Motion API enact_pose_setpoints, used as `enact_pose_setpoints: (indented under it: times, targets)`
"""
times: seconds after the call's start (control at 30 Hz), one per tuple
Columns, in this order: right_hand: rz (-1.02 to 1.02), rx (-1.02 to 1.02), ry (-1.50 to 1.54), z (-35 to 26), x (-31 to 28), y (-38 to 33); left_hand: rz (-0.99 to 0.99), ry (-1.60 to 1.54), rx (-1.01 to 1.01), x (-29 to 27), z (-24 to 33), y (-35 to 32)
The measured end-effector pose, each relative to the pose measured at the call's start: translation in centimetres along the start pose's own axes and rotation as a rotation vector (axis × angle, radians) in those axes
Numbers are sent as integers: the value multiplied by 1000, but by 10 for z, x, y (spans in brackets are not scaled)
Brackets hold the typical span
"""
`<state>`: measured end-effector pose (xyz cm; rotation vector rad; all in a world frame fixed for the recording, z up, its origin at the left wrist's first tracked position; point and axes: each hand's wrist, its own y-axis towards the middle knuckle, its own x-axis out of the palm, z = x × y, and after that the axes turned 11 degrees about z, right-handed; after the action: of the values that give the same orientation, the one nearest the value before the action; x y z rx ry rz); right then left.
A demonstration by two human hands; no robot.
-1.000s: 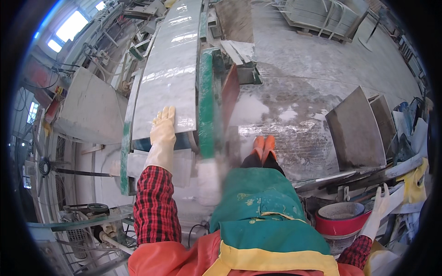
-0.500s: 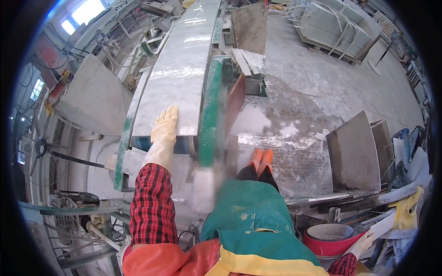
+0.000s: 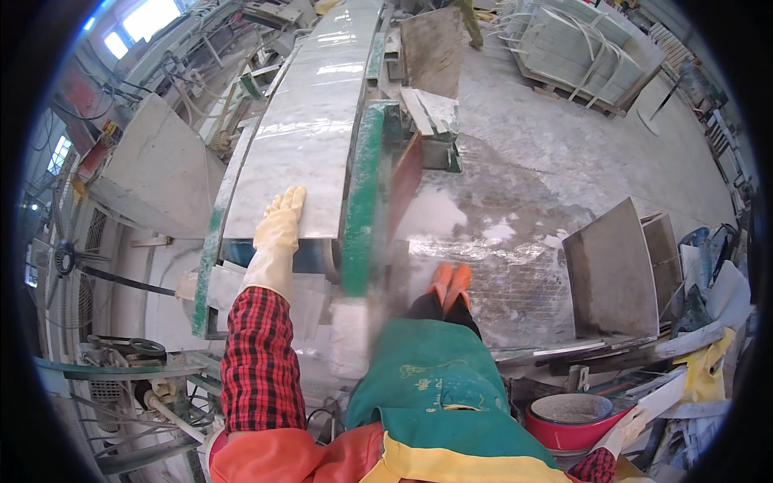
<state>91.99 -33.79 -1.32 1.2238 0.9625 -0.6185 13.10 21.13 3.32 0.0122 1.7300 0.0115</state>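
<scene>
My left hand, in a cream rubber glove, lies flat on the near end of a long, shiny pale stone slab. Its fingers stretch forward and grip nothing. The slab rests on a roller conveyor, between a left rail and a green right rail; a dark roller shows under its near edge. Low on the right, my right hand, also gloved, is beside a red tub and a whitish strip. Its fingers blend into the pale pieces there, so their pose is unclear.
A green apron covers my front, above orange boots on wet floor. Leaning panels stand right; strapped slabs sit far right. A stone block and machinery are left. Someone's leg shows at the far top.
The view has shifted slightly, and my left hand stays flat on the slab. More of my right glove shows at lower right. Another person's leg has come into sight at the top.
</scene>
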Motion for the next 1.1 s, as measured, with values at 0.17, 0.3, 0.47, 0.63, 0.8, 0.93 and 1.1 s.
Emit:
enact_pose_setpoints:
  times: [0.17, 0.3, 0.47, 0.63, 0.8, 0.93, 1.1]
  targets:
    - [-67, 29, 35, -9, -11, 0, 5, -33, -7, 5, -4, 4]
    - [106, -33, 144, 12, 14, -8, -6, -17, -2, 5, -1, 10]
    - [43, -3, 174, 12, 20, -14, -78, 35, -14, -12, 2, 7]
    - [116, -54, 200, 15, 23, -22, -71, 54, 5, -10, 1, 7]
    - [114, -50, 207, 0, 1, -33, -46, 25, 45, -21, 2, 2]
    - [61, -30, 168, -8, -10, -24, 9, -19, 83, -31, -3, -2]
    - [-63, -41, 83, -4, -14, 13, 283, -95, 156, -36, 5, -20]
